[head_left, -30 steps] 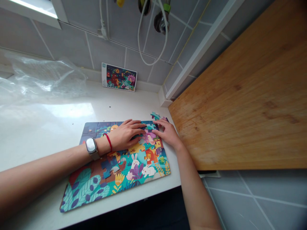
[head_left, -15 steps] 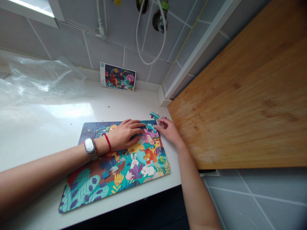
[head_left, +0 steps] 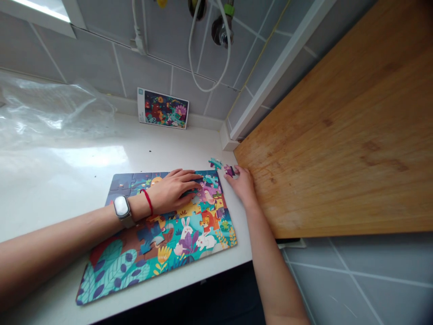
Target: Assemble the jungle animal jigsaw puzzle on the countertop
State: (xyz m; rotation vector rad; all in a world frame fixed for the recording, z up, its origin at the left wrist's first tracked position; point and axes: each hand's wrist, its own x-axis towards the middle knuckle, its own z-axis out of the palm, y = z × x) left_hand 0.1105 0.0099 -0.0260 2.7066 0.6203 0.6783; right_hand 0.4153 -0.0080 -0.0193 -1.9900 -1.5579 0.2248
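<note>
A colourful jigsaw puzzle (head_left: 192, 243) with rabbits, a lion and leafy plants lies on the white counter. My left hand (head_left: 176, 189) rests flat across its upper part, fingers stretched out towards the top right corner and covering some of the picture. Just past that corner, my right hand (head_left: 241, 183) has thumb and fingers at the two sides of a dark purple puzzle piece (head_left: 229, 170). Beside this piece lies a loose teal puzzle piece (head_left: 215, 163).
A picture card (head_left: 164, 108) of the same scene leans against the tiled wall. Clear plastic wrapping (head_left: 57, 108) lies at the back left. A wooden board (head_left: 331, 135) stands close along the right. A white cable (head_left: 192, 58) hangs above the counter.
My right hand has moved from the puzzle's top right corner slightly right, to the loose purple piece. My left hand stays on the puzzle. The view has shifted a little.
</note>
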